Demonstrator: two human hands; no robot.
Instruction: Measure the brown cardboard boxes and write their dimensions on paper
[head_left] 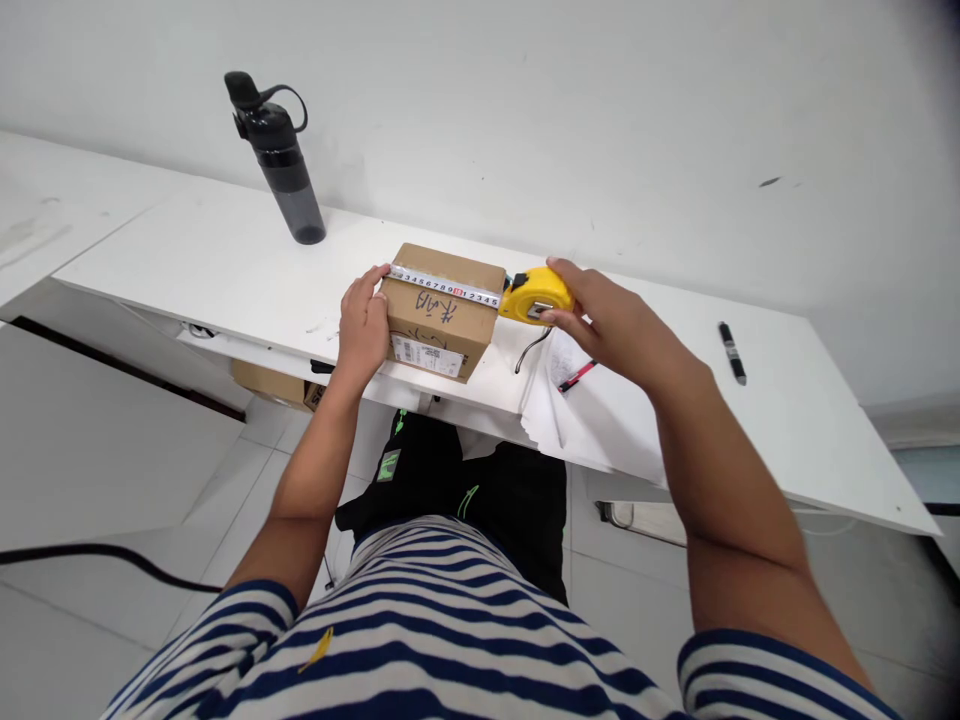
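Observation:
A brown cardboard box (427, 325) sits on the white table, with handwritten marks on top and a printed label on its front. Across its top lies the pulled-out blade (442, 286) of a yellow tape measure (534, 296). My right hand (600, 320) is closed round the tape measure's case, which is at the box's right edge. My left hand (364, 325) grips the left side of the box, its thumb near the front corner and its fingertips at the blade's end. The far sides of the left fingers are partly hidden.
A dark water bottle (289, 180) stands at the back left, by the wall. White papers (615, 420) with a red pen (577, 376) lie right of the box. A black pen (732, 353) is farther right. Below the table is another cardboard box (270, 384).

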